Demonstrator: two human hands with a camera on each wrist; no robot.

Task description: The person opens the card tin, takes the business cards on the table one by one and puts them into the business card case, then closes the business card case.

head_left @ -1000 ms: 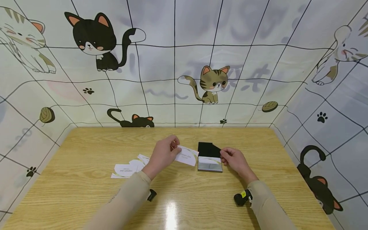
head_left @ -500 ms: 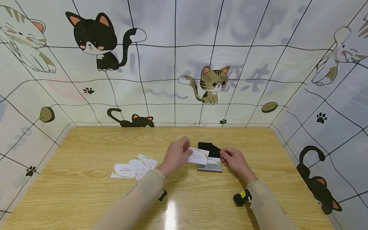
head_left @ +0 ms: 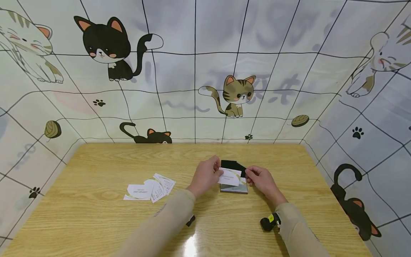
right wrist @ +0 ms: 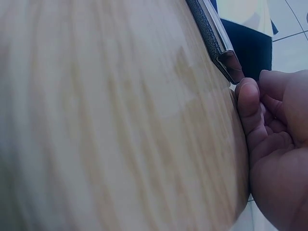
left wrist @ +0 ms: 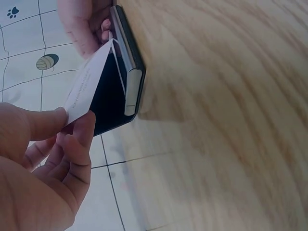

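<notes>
A business card case (head_left: 227,189) with a silver body and a black lid (head_left: 227,164) lies open on the wooden table. My left hand (head_left: 205,175) pinches a white business card (head_left: 230,177) by its left edge, between thumb and fingers. The card overlaps the case from above; in the left wrist view it slants, its far end right at the metal body (left wrist: 133,91). At the case's right side, my right hand (head_left: 261,179) pinches the edge of the black lid with thumb and forefinger. Another white card shows partly inside the case, under the held one.
Several loose business cards (head_left: 138,191) lie overlapping on the wooden table (head_left: 96,225) at the left. A cat-patterned cloth wall (head_left: 179,71) rises behind the table and along both sides. Each wrist wears a small black camera (head_left: 267,224).
My left hand has carried the business card rightward, from beside the case to over it. The right hand stays at the lid. The loose cards, earlier partly behind the left arm, now show fully.
</notes>
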